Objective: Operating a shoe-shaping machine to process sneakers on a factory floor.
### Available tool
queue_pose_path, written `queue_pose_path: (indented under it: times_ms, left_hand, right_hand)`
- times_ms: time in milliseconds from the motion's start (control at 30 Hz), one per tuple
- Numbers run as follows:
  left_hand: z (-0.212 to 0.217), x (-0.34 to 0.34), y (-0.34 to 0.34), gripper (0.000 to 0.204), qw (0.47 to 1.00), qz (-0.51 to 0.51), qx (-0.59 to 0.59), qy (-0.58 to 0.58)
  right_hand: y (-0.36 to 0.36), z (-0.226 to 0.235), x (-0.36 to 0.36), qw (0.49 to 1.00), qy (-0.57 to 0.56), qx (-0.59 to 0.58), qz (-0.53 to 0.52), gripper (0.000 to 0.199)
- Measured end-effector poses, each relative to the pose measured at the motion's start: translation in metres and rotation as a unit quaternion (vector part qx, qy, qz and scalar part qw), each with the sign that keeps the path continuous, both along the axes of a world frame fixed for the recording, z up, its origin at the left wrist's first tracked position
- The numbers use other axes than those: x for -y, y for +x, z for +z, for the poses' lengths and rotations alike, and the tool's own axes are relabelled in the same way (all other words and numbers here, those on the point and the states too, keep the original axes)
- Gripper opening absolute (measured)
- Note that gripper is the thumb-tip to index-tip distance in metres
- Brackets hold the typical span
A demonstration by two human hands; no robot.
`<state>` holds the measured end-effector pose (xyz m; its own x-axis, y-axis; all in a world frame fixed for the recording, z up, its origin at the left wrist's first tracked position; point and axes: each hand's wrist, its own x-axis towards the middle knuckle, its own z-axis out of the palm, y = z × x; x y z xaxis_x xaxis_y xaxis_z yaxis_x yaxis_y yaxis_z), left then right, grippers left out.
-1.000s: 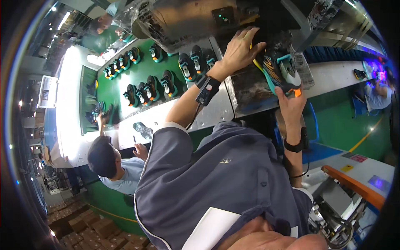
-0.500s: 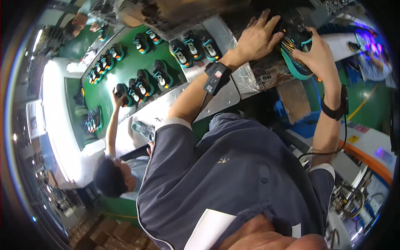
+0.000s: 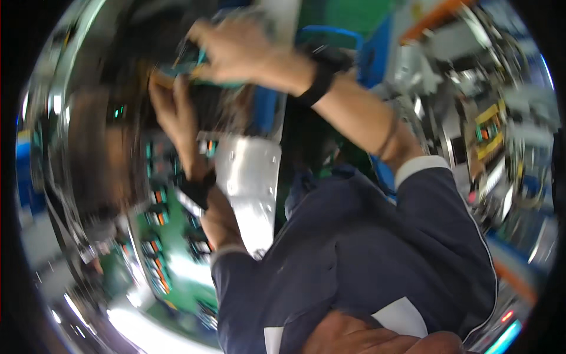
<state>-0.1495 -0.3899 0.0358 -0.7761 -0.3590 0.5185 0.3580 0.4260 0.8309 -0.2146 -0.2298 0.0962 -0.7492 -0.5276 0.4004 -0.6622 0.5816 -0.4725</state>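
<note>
Motion smears much of the picture. My right hand (image 3: 233,50) reaches in from the right, its fingers curled over a dark shoe (image 3: 201,57) with teal and orange edging. Most of this shoe is hidden by the hand or blurred. My left hand (image 3: 177,112) comes up from below, finger and thumb pointing at the shoe's orange-edged end. Those fingertips are at the shoe, but whether they grip it I cannot tell. Dark bands circle both my wrists.
Several shoes with orange and teal parts (image 3: 156,248) stand on a green surface (image 3: 177,259) at the lower left. A shiny metal plate (image 3: 250,168) lies beside it. Blue frames (image 3: 365,59) and blurred machinery (image 3: 466,100) are to the right.
The whole view has swung round, so the shoes and metal plate now appear lower left. My left hand has come to the shoe's end; the right hand still has the shoe.
</note>
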Motion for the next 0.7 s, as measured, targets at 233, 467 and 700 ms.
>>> queue_pose_path:
  times_ms: [233, 467, 700]
  left_hand:
    - [-0.004, -0.056, 0.026, 0.067, 0.97, -0.16, 0.111, 0.143]
    - [-0.012, -0.339, 0.104, 0.036, 0.857, -0.442, 0.208, 0.163]
    - [-0.007, -0.574, 0.144, 0.045, 0.65, -0.675, 0.34, 0.073]
  right_hand:
    - [0.116, -0.039, -0.134, 0.907, -0.391, 0.109, -0.114, 0.065]
    - [0.238, -0.045, -0.327, 0.835, -0.443, 0.067, -0.32, 0.065]
    - [0.37, -0.047, -0.511, 0.691, -0.48, -0.031, -0.54, 0.058]
